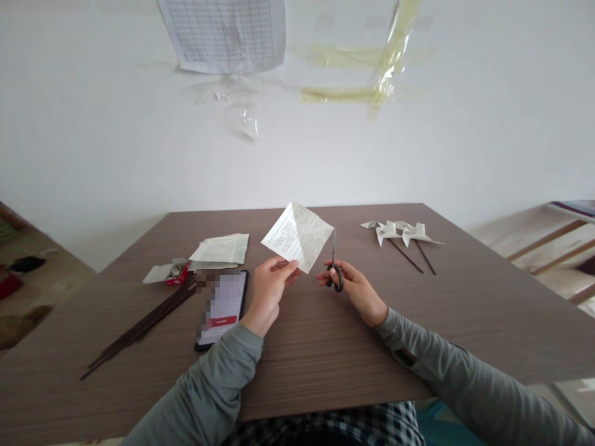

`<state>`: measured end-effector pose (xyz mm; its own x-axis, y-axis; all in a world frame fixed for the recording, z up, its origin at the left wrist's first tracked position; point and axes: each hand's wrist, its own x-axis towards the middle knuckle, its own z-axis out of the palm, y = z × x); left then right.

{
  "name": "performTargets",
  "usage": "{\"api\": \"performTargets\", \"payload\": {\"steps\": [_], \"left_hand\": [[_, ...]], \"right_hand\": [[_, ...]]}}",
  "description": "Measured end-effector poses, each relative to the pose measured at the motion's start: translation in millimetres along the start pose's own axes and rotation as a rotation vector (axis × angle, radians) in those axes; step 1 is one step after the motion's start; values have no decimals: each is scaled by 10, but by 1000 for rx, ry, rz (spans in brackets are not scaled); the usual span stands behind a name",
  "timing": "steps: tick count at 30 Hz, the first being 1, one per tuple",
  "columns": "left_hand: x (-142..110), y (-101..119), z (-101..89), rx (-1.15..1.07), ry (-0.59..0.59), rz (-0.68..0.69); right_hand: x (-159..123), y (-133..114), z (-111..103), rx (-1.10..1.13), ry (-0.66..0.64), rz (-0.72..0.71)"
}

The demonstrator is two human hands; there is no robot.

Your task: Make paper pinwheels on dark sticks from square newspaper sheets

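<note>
My left hand [272, 286] pinches the lower edge of a square sheet of printed paper [300, 235], held up above the table with one corner upward and a crease running across it. In my right hand [356, 286] is a pair of scissors [335, 272] with dark handles, my fingers through the loops. The blades point up, close by the paper's right corner; whether they touch it I cannot tell. Two paper pinwheels [402, 232] on thin dark sticks lie at the right.
On the brown table [325, 347], to the left, are a stack of printed paper sheets [220, 251], a small red box [179, 272] of small metallic pieces, a bundle of dark sticks [139, 325] and a phone [223, 313]. Behind stands a white wall [325, 155].
</note>
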<state>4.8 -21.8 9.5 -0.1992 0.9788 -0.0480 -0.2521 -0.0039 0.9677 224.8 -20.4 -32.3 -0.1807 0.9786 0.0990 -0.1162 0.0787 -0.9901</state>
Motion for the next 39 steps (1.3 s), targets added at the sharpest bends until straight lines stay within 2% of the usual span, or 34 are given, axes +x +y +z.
{"api": "performTargets", "payload": {"steps": [6, 14, 23, 31, 39], "left_hand": [[26, 25, 11, -31, 44, 0], [51, -7, -9, -22, 43, 44], [34, 22, 28, -66, 74, 57], [32, 28, 5, -42, 101, 99], [15, -7, 23, -35, 71, 83]], "right_hand": [[-22, -17, 7, -67, -63, 10], [-101, -29, 102, -87, -102, 64], [-151, 1, 81, -269, -141, 30], [-204, -55, 94, -301, -140, -1], [-228, -88, 153, -306, -178, -10]]}}
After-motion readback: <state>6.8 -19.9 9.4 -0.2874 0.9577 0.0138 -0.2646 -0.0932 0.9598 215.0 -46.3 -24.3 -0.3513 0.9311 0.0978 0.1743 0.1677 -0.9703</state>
